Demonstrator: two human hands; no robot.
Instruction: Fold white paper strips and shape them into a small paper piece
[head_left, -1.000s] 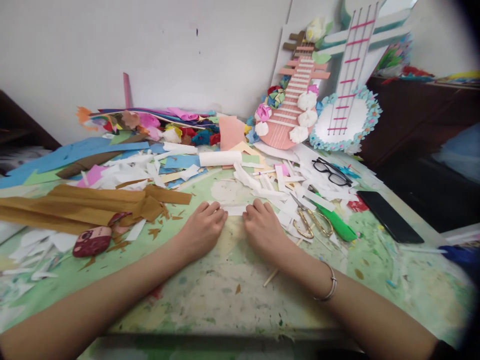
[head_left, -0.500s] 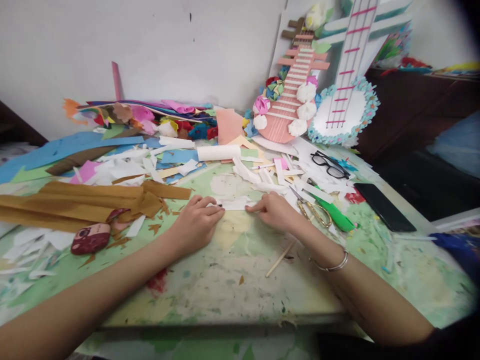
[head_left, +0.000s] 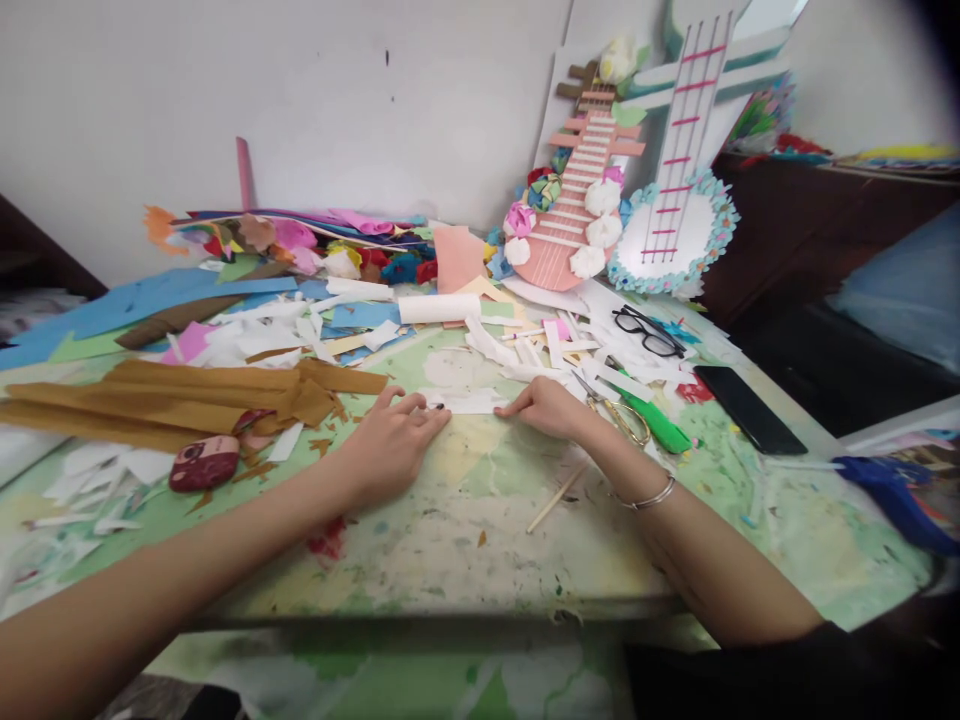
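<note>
A narrow white paper strip lies flat on the table between my two hands. At its left end, my left hand rests palm down, open, with its fingers apart and fingertips touching the strip; a small dark spot shows at one fingertip. My right hand touches the right end with a stretched index finger. Its other fingers are curled beneath and partly hidden, with nothing visible in them. Just right of that hand lie gold-handled scissors, beside a green tool. A thin wooden stick lies below my right wrist.
White paper scraps and brown crepe paper cover the left side. A white paper roll lies ahead. Glasses and a black phone lie right. Two decorated paper instruments, one pink, lean on the wall.
Both hands were closed at the strip's ends; the left fingers have spread and the right index finger has stretched out. The right hand has shifted slightly rightward. The camera view has moved a little.
</note>
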